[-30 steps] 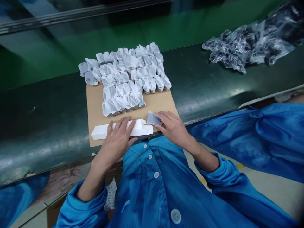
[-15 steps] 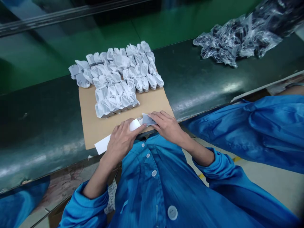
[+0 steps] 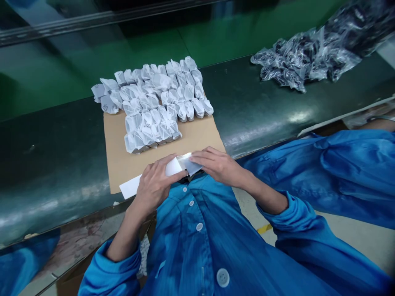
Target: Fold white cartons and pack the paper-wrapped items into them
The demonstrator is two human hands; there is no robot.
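My left hand [image 3: 156,181] is wrapped round a small white box [image 3: 173,166], its thumb along the near side. A flat white strip [image 3: 130,187] sticks out to the left from behind that hand; whether it belongs to the box is hidden. The box's right end appears open. At that end, my right hand [image 3: 217,164] grips a pale grey wrapped packet [image 3: 194,166] between fingers and a hidden thumb. Packet and box end meet, but how far one sits inside the other I cannot tell. Both are held above the near edge of a cardboard sheet [image 3: 197,133].
Several rows of white-wrapped packets [image 3: 151,119] stand on the cardboard, over a dark green bench [image 3: 247,111]. Clear plastic bags with dark contents [image 3: 304,59] are heaped at the far right. A person's blue sleeve [image 3: 333,168] is close on my right.
The packet in my right hand has tilted at the box's end, and more of the box's open end shows. My right fingers have straightened along the packet. The view has shifted slightly.
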